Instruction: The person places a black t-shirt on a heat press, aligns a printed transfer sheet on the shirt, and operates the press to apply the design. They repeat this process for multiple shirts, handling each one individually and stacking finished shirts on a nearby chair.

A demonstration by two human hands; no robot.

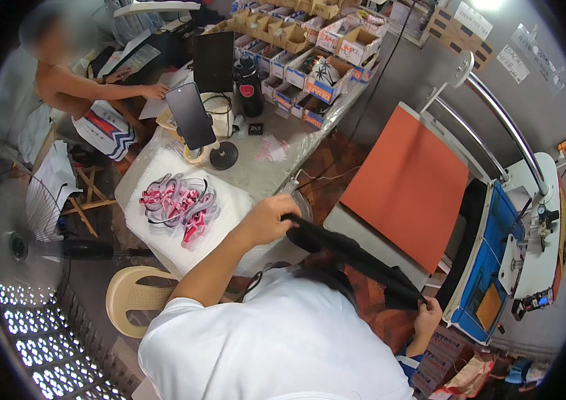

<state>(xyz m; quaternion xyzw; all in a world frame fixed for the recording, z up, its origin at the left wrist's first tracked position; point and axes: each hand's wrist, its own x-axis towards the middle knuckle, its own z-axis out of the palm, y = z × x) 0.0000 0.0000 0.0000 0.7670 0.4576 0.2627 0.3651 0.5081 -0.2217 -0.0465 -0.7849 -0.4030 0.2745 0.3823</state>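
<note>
My left hand (271, 217) grips one end of a black cloth (356, 260), and my right hand (427, 313) pinches the other end, stretching it slantwise across the front of my body. The cloth hangs beside a heat press with an orange-red pad (403, 190) on a pale base. Left of my left hand, a pink, grey and white printed piece (176, 200) lies on a stack of white sheets (143, 163).
A shirtless co-worker (63, 90) reaches over the table (276, 160), which holds a phone on a stand (188, 117), a bottle (248, 87) and several boxes (326, 80). A fan (19, 247) and chair (119, 300) are left; blue press machinery (503, 213) is right.
</note>
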